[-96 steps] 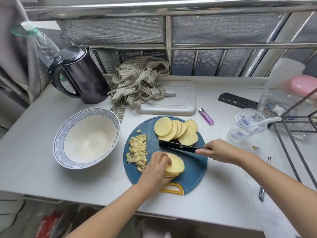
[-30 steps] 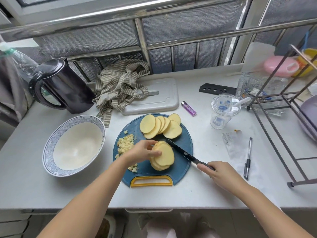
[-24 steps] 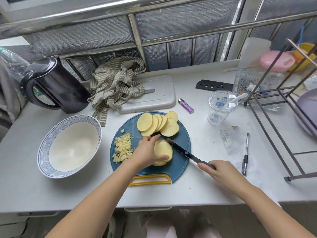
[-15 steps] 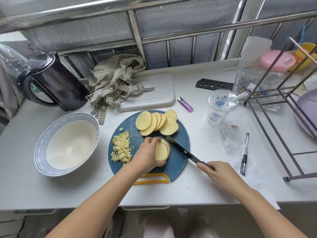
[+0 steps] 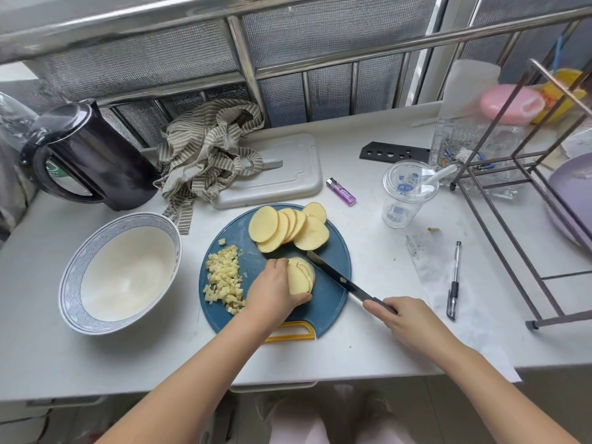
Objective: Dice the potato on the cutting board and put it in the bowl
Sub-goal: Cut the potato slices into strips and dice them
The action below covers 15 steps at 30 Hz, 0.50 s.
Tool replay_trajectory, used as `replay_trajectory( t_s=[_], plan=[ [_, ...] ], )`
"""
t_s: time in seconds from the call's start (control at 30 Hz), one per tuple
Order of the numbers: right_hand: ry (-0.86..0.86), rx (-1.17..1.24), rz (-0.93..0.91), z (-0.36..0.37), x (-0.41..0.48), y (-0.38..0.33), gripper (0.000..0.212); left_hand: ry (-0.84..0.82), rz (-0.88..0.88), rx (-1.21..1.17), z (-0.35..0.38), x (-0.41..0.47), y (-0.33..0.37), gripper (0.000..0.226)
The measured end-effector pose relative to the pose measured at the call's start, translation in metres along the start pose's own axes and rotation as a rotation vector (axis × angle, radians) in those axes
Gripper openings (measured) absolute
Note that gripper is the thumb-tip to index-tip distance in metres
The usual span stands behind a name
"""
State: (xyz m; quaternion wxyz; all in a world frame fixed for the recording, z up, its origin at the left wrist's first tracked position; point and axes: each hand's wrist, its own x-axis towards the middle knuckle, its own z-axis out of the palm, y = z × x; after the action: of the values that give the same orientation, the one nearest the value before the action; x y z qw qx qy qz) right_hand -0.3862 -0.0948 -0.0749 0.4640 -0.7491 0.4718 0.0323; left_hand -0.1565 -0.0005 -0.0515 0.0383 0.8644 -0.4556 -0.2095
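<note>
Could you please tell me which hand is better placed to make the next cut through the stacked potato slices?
The right hand: it grips the knife, whose blade lies beside the stack of slices. The left hand holds that stack steady.

No text, brand or number can be read. The clear plastic cup with a domed lid (image 5: 404, 200) carries blue printed marks on its lid and its side, too small and blurred to make out. The white paper slip (image 5: 416, 248) lying on the white table (image 5: 384, 331) bears a few lines of fine print, also illegible. The purple translucent lighter (image 5: 341, 191) shows a faint pattern, not legible as letters.
</note>
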Motion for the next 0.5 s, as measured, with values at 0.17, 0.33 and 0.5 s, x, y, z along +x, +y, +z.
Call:
replay_trajectory(
  t_s=[0.17,0.33,0.5],
  plan=[
    [-0.001,0.003,0.007,0.0,0.001,0.0,0.055,0.079,-0.067,0.236,-0.004,0.002,0.014,0.06],
    [-0.002,-0.004,-0.002,0.0,0.003,-0.001,0.055,-0.003,0.006,0.197,-0.007,0.008,0.017,0.077],
    [-0.008,0.0,-0.006,-0.001,0.004,0.001,0.056,0.052,-0.094,0.236,-0.007,0.01,0.013,0.063]
  ],
)
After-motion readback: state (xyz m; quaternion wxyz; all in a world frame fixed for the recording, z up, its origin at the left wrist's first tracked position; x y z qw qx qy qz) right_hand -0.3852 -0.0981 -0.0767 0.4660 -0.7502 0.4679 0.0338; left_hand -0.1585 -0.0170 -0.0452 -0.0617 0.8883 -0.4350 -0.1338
